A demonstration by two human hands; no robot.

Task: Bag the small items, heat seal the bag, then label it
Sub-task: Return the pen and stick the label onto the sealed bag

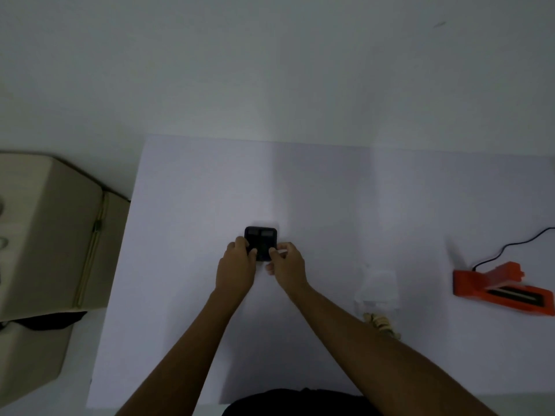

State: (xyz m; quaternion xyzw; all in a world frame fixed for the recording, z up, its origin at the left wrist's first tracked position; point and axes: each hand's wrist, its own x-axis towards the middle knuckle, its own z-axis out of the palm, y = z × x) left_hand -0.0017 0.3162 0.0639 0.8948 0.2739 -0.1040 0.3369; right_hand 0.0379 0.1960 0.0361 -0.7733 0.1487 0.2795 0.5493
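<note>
A small black square device (260, 239) lies at the middle of the white table (330, 205). My left hand (237, 265) grips its left edge, thumb on top. My right hand (286, 262) pinches its right edge, and something small and pale shows at those fingertips; I cannot tell what it is. A clear plastic bag (379, 288) lies to the right, with a small pile of pale items (380, 323) just in front of it. An orange heat sealer (504, 288) sits at the far right, black cord trailing back.
A beige box-like unit (51, 235) stands off the table's left edge. A pale wall rises behind the table. My dark clothing (297, 403) shows at the bottom edge.
</note>
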